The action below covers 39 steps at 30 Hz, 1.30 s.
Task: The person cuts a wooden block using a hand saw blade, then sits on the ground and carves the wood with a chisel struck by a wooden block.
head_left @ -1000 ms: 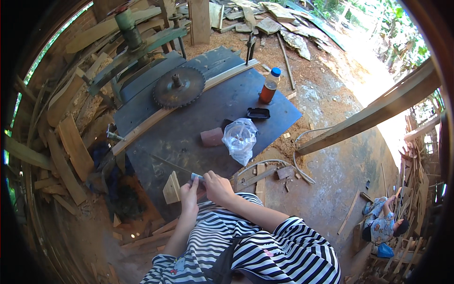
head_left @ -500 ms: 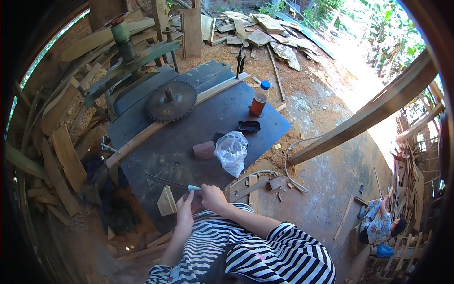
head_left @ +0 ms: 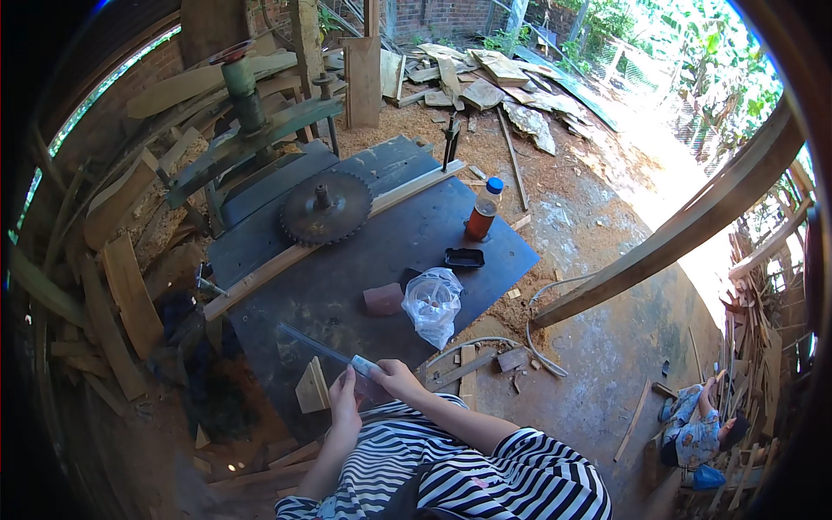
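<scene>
Right grip: your right grip (head_left: pixel 394 380) is clenched around a pale blue piece (head_left: pixel 364 366), fingers wrapped over its near end.
Left grip: your left grip (head_left: pixel 345 403) pinches the same piece from the other side, the thumb lying along it.
Pale blue piece: between your two hands, in front of your striped shirt (head_left: pixel 511 472), at the near edge of the desk (head_left: pixel 347 276).
Thin strip: a long, narrow strip (head_left: pixel 314 343) runs from the pale blue piece up and left over the desk; you cannot tell whether its far end touches the surface.
Wooden offcut: a pale, angled offcut (head_left: pixel 310 390) stands just left of your hands.
Middle of the desk: a reddish-brown block (head_left: pixel 384 300) sits near a clear plastic bag (head_left: pixel 432 310).
Right side: a black tray (head_left: pixel 464 258), then a blue-capped bottle (head_left: pixel 481 217) of amber liquid, upright.
Saw: a round toothed blade (head_left: pixel 334 224) beside a long wooden rail (head_left: pixel 264 280).
Lower right: another person (head_left: pixel 696 436), well apart from you.
</scene>
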{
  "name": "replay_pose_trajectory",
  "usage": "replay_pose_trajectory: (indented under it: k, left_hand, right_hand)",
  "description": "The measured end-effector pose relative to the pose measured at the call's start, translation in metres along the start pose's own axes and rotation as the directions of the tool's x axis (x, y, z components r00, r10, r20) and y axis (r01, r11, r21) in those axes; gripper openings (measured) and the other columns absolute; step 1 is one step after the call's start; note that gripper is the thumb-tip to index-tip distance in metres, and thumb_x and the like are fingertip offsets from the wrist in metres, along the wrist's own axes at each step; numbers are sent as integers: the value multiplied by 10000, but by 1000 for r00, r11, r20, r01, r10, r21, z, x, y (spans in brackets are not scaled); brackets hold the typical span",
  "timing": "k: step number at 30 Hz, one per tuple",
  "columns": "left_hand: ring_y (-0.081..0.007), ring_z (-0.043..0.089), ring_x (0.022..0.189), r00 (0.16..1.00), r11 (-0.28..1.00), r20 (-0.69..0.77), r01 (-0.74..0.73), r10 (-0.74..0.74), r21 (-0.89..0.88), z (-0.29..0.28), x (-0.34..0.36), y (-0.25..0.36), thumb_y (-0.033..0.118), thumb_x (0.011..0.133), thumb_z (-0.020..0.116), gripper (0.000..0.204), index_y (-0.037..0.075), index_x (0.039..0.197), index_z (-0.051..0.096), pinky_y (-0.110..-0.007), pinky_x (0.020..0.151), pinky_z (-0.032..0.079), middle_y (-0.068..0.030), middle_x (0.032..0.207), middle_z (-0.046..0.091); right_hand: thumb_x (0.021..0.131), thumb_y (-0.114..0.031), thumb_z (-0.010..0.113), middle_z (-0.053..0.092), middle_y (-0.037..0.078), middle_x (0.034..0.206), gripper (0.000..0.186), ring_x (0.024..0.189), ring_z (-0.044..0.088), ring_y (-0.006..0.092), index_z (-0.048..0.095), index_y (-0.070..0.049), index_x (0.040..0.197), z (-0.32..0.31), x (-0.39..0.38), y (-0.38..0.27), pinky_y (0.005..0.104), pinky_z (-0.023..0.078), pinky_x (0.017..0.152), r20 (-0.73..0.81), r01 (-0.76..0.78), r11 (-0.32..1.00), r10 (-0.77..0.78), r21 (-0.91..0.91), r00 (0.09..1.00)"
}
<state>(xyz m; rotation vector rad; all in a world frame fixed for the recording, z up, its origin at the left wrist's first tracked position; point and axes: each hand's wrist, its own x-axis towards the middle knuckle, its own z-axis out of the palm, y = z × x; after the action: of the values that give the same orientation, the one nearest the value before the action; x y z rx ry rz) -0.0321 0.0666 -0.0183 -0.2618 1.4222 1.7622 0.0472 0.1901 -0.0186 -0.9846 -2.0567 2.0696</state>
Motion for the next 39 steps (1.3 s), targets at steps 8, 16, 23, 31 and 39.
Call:
replay_pose_trajectory:
  k: [8,16,23,31,39]
  left_hand:
    - [-108,604,815,993,995,-71,-99,97,-23,0,0,-2,205,937,606,202,21,1014,640,-244,725,478,-23,908,649]
    - [-103,603,782,985,989,-86,-148,147,-14,-6,4,-10,184,938,600,204,5,1020,652,-235,705,476,-24,889,651]
    - [-79,573,728,986,989,-89,-143,140,-26,14,-13,6,209,934,610,215,0,952,657,-224,658,450,-15,827,640]
    - [-81,552,710,979,980,-58,-192,195,52,14,-9,4,211,901,662,208,4,919,660,-225,633,423,-8,815,635]
    - [-82,547,717,990,991,-56,-129,130,28,17,-12,8,200,882,684,194,9,899,651,-232,638,418,-13,829,634]
  right_hand:
    - [907,-277,578,660,152,785,348,684,637,205,636,59,977,1,-8,-15,332,508,644,38,39,998,-37,-55,999]
    - [806,-237,669,660,251,829,310,766,653,391,657,43,941,3,-16,-27,433,511,710,16,204,867,-221,-455,975]
    - [778,-190,682,657,250,804,264,756,651,390,664,48,892,-1,-14,-23,427,510,713,-14,226,878,-255,-423,967]
    - [780,-160,646,645,254,760,226,725,643,396,655,55,847,-1,-11,-22,439,506,693,-2,225,884,-248,-409,969]
    - [791,-138,610,643,255,774,179,740,632,417,622,37,827,1,-15,-21,468,500,699,-9,246,823,-292,-512,956]
